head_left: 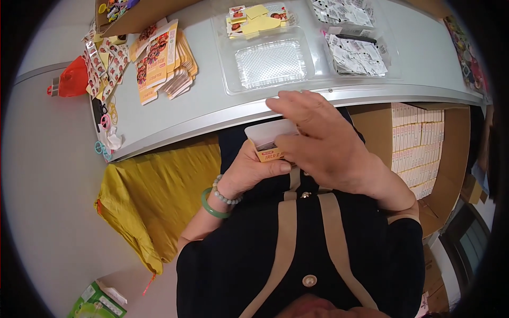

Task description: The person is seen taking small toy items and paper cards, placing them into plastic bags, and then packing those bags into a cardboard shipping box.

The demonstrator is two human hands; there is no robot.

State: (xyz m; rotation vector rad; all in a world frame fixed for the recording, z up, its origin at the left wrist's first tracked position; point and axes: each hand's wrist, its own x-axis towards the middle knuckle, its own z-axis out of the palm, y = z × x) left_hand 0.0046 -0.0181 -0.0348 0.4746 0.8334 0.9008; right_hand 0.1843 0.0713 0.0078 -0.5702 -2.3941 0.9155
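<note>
In my left hand [249, 170], closed round it with the thumb across the front, is a small printed carton [271, 154]. Its top is undone and a white flap [271, 131] stands up at the back. Something dark shows inside the mouth, too small to make out. My right hand [323, 143] hovers over the carton with its fingers spread; one digit dips at the mouth and hides part of it. That hand does not appear to grip anything. The carton is held in front of my body, below the table's near edge.
A grey table [207, 100] carries flattened orange cartons [165, 61], a clear plastic tray [270, 58], yellow cards [257, 21] and white packets [358, 55]. At right stands a cardboard box [371, 114] of packed cartons [416, 143]. A yellow bag [154, 196] hangs at left, near scissors [102, 149].
</note>
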